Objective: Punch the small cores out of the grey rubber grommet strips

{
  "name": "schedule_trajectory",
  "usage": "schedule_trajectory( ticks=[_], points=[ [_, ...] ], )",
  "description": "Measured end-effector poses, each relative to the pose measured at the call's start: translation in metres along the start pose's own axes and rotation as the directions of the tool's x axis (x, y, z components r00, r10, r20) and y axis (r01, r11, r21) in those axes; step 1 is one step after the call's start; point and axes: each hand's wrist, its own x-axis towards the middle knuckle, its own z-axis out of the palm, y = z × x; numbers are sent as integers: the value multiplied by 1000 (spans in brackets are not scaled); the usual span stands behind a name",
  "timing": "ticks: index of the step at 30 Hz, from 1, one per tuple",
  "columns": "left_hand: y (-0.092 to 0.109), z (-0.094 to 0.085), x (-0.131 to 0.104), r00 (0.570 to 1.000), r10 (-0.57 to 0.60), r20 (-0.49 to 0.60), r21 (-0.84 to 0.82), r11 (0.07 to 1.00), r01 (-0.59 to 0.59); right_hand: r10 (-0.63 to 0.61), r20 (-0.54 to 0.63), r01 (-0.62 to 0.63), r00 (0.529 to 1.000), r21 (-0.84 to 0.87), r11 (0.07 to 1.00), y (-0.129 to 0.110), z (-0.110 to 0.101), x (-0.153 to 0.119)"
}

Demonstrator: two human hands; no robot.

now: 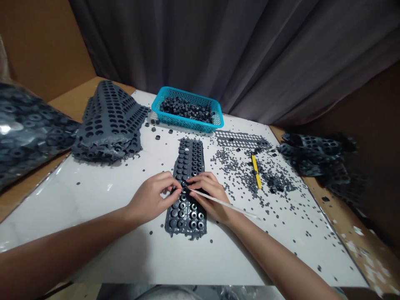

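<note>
A dark rubber sheet with rows of round moulded parts (187,160) lies lengthwise on the white table, ragged along its edges. Over its middle, my left hand (156,193) has thumb and forefinger pinched together; whatever lies between the fingertips is too small to make out. Close beside it on the right, my right hand (212,196) holds a thin white stick (228,204), whose tip is at the sheet near the left fingertips. Below the hands, the parts show open ring centres.
Behind the sheet stands a blue basket (187,123) of small dark parts. Stacked perforated sheets (108,116) and a clear bag of parts (28,133) are at left. A yellow tool (256,171) lies right among scattered discs, near an empty perforated strip (240,139) and dark scraps (312,150).
</note>
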Motion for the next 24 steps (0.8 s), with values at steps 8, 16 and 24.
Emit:
schedule_trajectory(
  ticks=[8, 16, 24],
  points=[
    [0, -6, 5, 972, 116, -203, 198, 977, -75, -116, 60, 126, 991, -187, 974, 7, 2, 0],
    [4, 2, -3, 954, 229, 194, 363, 886, -287, -258, 56, 259, 965, -383, 887, 15, 7, 2],
    [1, 3, -2, 949, 222, 222, 342, 894, -289, -169, -71, 133, 983, -353, 926, 22, 7, 4]
  ],
)
